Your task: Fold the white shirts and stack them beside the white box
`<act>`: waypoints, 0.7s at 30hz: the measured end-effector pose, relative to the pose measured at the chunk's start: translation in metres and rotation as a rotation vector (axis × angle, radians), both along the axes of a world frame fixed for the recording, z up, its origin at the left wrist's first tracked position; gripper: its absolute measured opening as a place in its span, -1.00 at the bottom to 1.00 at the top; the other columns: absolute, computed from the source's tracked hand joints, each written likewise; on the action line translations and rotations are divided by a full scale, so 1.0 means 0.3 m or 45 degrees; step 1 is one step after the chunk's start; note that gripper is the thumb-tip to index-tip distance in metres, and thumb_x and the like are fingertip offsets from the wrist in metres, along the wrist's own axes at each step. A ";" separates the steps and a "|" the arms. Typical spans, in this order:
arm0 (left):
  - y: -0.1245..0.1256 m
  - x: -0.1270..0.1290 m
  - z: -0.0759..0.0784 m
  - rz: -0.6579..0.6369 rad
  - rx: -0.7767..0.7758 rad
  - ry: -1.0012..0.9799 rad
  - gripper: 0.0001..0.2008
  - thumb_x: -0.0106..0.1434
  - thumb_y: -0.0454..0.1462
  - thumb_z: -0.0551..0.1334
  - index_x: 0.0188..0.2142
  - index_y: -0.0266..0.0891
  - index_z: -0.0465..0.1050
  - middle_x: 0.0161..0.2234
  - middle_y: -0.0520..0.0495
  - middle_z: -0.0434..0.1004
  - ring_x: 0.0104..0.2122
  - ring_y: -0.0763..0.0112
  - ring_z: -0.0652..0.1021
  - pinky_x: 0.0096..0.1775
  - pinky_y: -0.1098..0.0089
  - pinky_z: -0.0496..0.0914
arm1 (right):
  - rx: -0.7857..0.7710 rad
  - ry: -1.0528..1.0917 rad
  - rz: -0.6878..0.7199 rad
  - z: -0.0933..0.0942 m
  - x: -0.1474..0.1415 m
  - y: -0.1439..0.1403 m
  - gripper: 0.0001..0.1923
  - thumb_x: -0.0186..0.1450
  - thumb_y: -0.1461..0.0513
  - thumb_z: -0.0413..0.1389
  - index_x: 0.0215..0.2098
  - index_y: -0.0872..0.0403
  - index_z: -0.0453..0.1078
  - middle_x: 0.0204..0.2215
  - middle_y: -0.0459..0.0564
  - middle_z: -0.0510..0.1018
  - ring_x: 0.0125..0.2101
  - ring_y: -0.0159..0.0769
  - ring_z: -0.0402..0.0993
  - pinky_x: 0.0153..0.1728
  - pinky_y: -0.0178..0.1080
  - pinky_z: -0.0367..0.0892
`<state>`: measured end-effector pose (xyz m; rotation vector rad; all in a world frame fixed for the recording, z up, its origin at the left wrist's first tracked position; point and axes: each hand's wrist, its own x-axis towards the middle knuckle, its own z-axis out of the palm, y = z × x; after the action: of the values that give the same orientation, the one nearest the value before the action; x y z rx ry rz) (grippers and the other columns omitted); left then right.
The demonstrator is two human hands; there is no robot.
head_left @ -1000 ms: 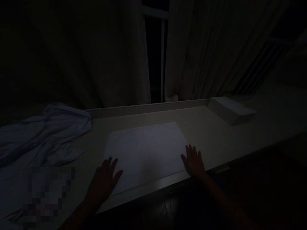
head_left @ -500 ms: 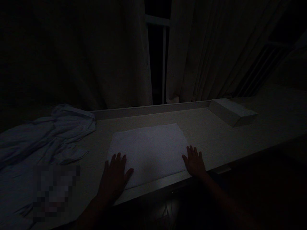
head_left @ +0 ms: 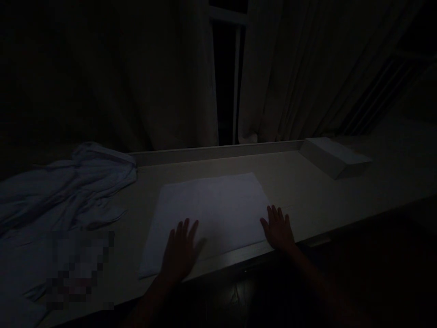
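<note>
A: Near edge first. Left hand (head_left: 180, 253) lies flat, fingers spread, palm down on the near left part of the folded white cloth (head_left: 211, 209). It grips nothing.

B: And the right hand (head_left: 278, 228)?

A: Also flat and open, fingers together, pressing on the cloth's near right corner, right at the tabletop (head_left: 307, 191) edge. Nothing pinched there either.

B: State of the cloth?

A: A neat rectangle, flat on the tabletop, centred between the hands, its near edge running along the tabletop edge. The near left corner looks slightly skewed outward. Light is very poor, so I cannot rule out small creases or say how many layers it has.

B: Progress, then?

A: Judged from its shape, the folding looks largely done; the hands seem to be at the flattening stage. What may be left is squaring that near left corner, perhaps a further fold.

B: Anything else out there?

A: Left, apart from the folded piece, a crumpled pale garment heap (head_left: 64, 191), unfolded, so that work appears to remain. Farther right, a pale box (head_left: 334, 157) near the back rim. Beyond it, curtains (head_left: 280, 91) with a dark gap.
</note>
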<state>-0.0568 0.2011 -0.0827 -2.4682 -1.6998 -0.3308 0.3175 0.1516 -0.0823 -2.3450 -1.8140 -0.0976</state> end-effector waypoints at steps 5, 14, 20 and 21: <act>0.027 -0.251 -0.003 0.161 0.013 0.078 -0.28 0.32 0.08 -0.09 0.32 -0.31 0.11 0.36 -0.34 0.03 0.35 -0.09 0.08 0.21 -0.13 0.11 | -0.006 0.000 -0.005 -0.003 0.005 0.001 -0.25 0.44 -0.12 -0.34 0.43 0.14 -0.10 0.40 0.16 -0.07 0.39 0.06 -0.28 0.29 0.18 -0.36; -0.008 -0.226 -0.006 0.175 0.044 0.054 -0.28 0.33 0.08 -0.10 0.33 -0.30 0.09 0.37 -0.33 0.00 0.35 -0.09 0.05 0.21 -0.17 0.08 | -0.052 0.003 -0.010 -0.012 0.010 -0.004 -0.27 0.45 -0.09 -0.33 0.43 0.15 -0.12 0.41 0.16 -0.08 0.39 0.03 -0.29 0.29 0.18 -0.32; -0.041 -0.226 -0.028 0.177 0.055 0.041 -0.25 0.32 0.11 -0.07 0.35 -0.30 0.06 0.39 -0.34 -0.05 0.36 -0.09 0.03 0.24 -0.13 0.03 | -0.012 -0.059 0.017 0.070 -0.044 -0.022 -0.30 0.45 -0.02 -0.26 0.40 0.24 -0.02 0.41 0.20 -0.15 0.39 0.11 -0.43 0.27 0.28 -0.42; -0.043 -0.222 -0.028 0.185 0.057 0.040 -0.24 0.32 0.11 -0.07 0.34 -0.31 0.07 0.39 -0.34 -0.05 0.36 -0.09 0.03 0.25 -0.13 0.02 | 0.016 -0.064 0.104 0.098 -0.092 -0.019 -0.32 0.45 0.00 -0.26 0.39 0.22 0.00 0.41 0.17 -0.16 0.39 0.08 -0.45 0.28 0.27 -0.44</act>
<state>-0.1235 0.1881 -0.0913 -2.2902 -1.8256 -0.3091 0.2899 0.1460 -0.0529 -2.2763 -1.9236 -0.1577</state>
